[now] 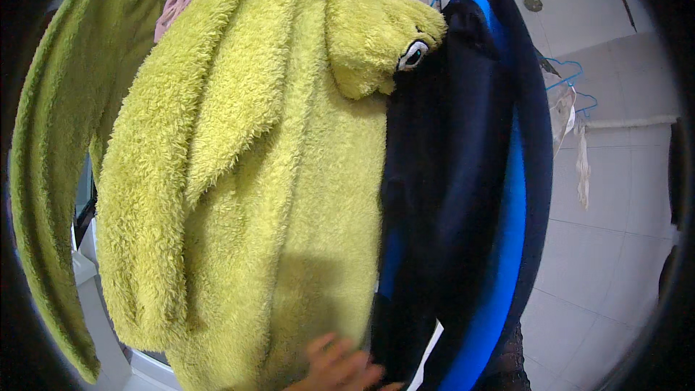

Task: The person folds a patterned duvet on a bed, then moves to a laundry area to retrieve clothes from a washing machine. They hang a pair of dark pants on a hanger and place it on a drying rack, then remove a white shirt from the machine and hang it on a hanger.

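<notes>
A fluffy yellow garment (pixel 233 184) hangs in front of me, with an embroidered eye (pixel 414 55) on its folded upper part. Low in the picture, my left hand (pixel 345 364) is at the lower front of this garment, blurred, its fingers apart. Whether the fingertips touch the pile cannot be told. Close beside it on the right hangs a black garment (pixel 461 174) with bright blue stripes. My right hand is out of view.
A fleecy olive-green sleeve-like piece (pixel 54 174) hangs at the far left, and a pink cloth (pixel 182 0) behind the yellow garment. Blue hangers (pixel 567 73) and a pale rail (pixel 632 123) with a dangling white cloth (pixel 582 171) are at the right, before a tiled wall (pixel 592 271).
</notes>
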`<act>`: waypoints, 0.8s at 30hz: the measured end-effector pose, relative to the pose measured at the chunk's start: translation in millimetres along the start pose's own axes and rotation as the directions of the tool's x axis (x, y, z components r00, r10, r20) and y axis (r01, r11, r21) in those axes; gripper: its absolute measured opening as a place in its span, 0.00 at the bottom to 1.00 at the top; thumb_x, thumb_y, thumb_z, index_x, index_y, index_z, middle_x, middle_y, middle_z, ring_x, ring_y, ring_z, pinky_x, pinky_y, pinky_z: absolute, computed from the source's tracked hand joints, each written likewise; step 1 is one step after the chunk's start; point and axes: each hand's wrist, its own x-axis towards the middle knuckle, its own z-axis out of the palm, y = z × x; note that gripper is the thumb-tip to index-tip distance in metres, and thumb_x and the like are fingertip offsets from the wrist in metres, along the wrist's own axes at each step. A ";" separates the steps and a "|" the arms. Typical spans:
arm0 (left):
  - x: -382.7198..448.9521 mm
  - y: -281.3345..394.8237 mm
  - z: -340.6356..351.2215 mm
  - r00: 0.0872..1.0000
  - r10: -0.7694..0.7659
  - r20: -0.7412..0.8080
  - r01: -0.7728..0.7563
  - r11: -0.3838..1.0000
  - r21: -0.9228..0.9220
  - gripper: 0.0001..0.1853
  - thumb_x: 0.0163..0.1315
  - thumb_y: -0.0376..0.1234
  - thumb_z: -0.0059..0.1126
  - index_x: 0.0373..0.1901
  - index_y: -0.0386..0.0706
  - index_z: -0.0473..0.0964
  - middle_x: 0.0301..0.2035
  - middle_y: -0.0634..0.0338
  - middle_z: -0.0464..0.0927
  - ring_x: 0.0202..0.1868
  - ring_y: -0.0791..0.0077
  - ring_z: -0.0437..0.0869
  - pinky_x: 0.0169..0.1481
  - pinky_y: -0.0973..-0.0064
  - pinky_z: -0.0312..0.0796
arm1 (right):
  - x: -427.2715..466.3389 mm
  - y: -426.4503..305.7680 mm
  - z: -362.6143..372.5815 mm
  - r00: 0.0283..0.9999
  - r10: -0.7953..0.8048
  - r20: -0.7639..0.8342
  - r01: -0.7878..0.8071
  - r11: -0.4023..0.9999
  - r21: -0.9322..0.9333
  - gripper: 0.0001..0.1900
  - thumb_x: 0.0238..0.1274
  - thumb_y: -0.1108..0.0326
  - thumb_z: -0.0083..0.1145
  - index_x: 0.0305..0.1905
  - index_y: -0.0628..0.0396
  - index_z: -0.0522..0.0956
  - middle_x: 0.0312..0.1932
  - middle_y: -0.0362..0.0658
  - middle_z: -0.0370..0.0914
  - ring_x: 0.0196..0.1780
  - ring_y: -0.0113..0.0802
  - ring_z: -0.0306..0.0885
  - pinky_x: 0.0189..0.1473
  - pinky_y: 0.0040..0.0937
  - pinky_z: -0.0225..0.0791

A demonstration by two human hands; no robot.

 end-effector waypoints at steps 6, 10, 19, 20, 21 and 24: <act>70.4 20.2 75.0 0.822 0.565 0.070 -0.546 0.748 0.379 0.29 0.62 0.41 0.45 0.67 0.65 0.54 0.52 0.67 0.73 0.57 0.74 0.71 0.66 0.51 0.41 | 6.0 -0.6 -12.2 1.000 -0.019 -0.011 0.020 0.999 0.041 0.31 0.52 0.54 0.59 0.56 0.63 0.67 0.48 0.57 0.73 0.53 0.47 0.71 0.55 0.39 0.62; 63.7 -16.1 57.4 0.832 0.438 0.340 -0.551 0.723 0.417 0.20 0.57 0.36 0.49 0.54 0.56 0.71 0.30 0.67 0.73 0.46 0.77 0.76 0.62 0.59 0.54 | 48.6 -48.5 -68.1 0.940 -0.109 -0.323 0.187 0.957 0.221 0.32 0.50 0.54 0.61 0.56 0.63 0.67 0.47 0.58 0.74 0.53 0.48 0.71 0.55 0.39 0.63; 32.3 -42.0 19.5 0.862 0.205 0.465 -0.417 0.807 0.418 0.13 0.54 0.35 0.49 0.42 0.51 0.73 0.36 0.66 0.74 0.51 0.73 0.72 0.61 0.57 0.56 | 126.1 -175.0 -276.1 0.426 0.029 -0.904 0.373 0.905 0.205 0.45 0.36 0.48 0.69 0.57 0.66 0.64 0.54 0.60 0.69 0.58 0.52 0.67 0.59 0.39 0.60; 30.7 -39.7 17.6 0.870 0.206 0.447 -0.401 0.824 0.400 0.13 0.54 0.35 0.49 0.42 0.50 0.73 0.36 0.66 0.73 0.51 0.73 0.72 0.61 0.57 0.55 | 129.0 -180.6 -289.2 0.410 0.058 -0.910 0.326 0.922 0.206 0.44 0.36 0.48 0.69 0.57 0.65 0.65 0.53 0.60 0.70 0.57 0.52 0.68 0.59 0.39 0.61; 29.1 -37.9 14.9 0.876 0.192 0.442 -0.376 0.847 0.377 0.13 0.54 0.35 0.49 0.42 0.50 0.74 0.36 0.66 0.73 0.51 0.73 0.72 0.61 0.57 0.55 | 130.6 -182.2 -299.9 0.464 0.043 -0.885 0.308 0.929 0.207 0.42 0.36 0.48 0.69 0.56 0.65 0.66 0.52 0.59 0.71 0.56 0.51 0.69 0.58 0.39 0.61; 23.2 -32.2 8.4 0.900 0.213 0.380 -0.347 0.877 0.333 0.11 0.52 0.34 0.51 0.38 0.43 0.73 0.38 0.61 0.72 0.52 0.69 0.71 0.62 0.60 0.58 | 133.2 -184.9 -322.6 0.629 0.059 -0.775 0.235 0.936 0.262 0.35 0.36 0.51 0.68 0.50 0.64 0.73 0.46 0.56 0.76 0.52 0.50 0.73 0.56 0.39 0.63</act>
